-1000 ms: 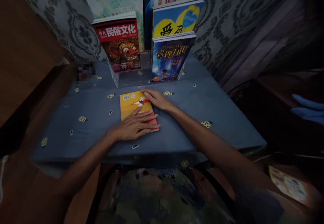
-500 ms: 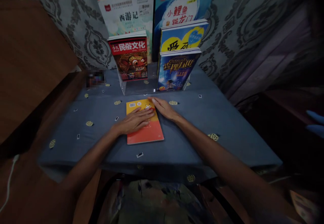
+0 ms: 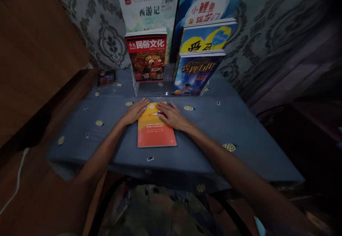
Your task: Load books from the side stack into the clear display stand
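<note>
A thin yellow and orange-red book [image 3: 156, 132] lies flat on the blue tablecloth, its printing upside down to me. My left hand [image 3: 136, 111] rests with fingers stretched out along the book's upper left edge, fingertips over its far left corner. Across the upper right part of the cover my right hand [image 3: 172, 116] lies flat, fingers pointing away and to the left. Neither hand is closed round the book. Small lines of print show below the fingers of the right hand.
Behind the book, a clear acrylic stand [image 3: 149, 89] holds several upright books, among them a red one [image 3: 148, 59] and a dark blue one [image 3: 196, 74]. Patterned cloth [image 3: 112, 40] hangs behind the table [image 3: 213, 122]. A brown wooden panel [image 3: 37, 51] stands at left, near a white cable [image 3: 19, 179].
My left hand has slid from the middle of the cover to its upper left edge. My right hand has moved from the right edge onto the cover. The view has shifted slightly left.
</note>
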{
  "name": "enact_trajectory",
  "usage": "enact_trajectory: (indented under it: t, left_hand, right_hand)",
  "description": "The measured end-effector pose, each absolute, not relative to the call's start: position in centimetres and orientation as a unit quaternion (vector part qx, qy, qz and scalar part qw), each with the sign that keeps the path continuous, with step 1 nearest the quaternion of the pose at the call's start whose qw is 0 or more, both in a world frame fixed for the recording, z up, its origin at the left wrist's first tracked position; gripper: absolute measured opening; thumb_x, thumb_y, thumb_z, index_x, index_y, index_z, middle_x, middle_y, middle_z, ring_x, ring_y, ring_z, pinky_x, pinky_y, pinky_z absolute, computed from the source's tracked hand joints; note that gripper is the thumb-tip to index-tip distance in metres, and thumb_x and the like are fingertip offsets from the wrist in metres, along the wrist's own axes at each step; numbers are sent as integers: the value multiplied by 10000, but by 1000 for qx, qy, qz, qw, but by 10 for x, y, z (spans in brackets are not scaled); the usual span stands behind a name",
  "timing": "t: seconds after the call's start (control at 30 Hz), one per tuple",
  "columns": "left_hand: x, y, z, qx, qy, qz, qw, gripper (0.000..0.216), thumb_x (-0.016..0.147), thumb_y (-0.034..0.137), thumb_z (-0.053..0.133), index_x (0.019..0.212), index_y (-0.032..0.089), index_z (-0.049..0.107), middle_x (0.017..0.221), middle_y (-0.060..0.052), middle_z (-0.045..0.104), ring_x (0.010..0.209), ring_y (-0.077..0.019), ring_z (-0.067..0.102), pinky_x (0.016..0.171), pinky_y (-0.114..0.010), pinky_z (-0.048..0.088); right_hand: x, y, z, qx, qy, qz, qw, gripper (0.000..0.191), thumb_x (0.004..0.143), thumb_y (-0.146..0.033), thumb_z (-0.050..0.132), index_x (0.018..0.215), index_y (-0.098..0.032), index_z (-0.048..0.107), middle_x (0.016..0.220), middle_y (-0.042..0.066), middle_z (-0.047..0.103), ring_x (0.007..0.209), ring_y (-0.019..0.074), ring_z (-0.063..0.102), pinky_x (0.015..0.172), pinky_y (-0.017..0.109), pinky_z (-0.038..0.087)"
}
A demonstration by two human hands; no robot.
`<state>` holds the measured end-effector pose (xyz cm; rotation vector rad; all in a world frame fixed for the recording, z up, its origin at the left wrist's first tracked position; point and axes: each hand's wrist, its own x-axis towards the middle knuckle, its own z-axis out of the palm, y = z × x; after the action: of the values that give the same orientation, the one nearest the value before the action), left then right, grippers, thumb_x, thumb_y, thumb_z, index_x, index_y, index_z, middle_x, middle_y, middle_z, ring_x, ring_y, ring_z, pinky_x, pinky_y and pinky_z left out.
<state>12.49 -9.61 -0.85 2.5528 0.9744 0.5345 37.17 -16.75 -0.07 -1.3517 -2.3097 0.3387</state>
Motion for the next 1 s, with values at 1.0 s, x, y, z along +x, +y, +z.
enact_trajectory:
  t: [1.0]
  left_hand:
    - [121,-94,-11,904,336,196,176,601,1048,483,212,1462,151,492,1529,-107,508,1474,-240,395,1221,-437,301]
  right_hand:
    - [303,-286,-5,-416,-895,31,156,582,1020,-393,464,1514,-91,413,1594,179,390,1522,284,280,1249,524,244]
